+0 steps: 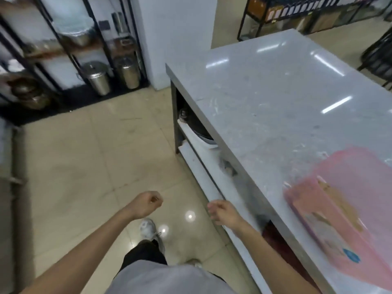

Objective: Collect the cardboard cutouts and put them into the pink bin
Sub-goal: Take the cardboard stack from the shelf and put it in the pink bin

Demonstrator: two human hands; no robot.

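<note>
The pink bin stands on the grey marble table at the lower right, blurred by motion. Brown cardboard cutouts show inside it through its translucent wall. My left hand hangs over the tiled floor with its fingers curled into a loose fist and nothing in it. My right hand is beside the table's near left edge, well left of the bin, its fingers curled and holding nothing.
A black metal shelf rack with steel lidded pots stands at the back left. Under the table a white shelf holds dark items. Another rack lines the far wall. Beige floor tiles stretch to my left.
</note>
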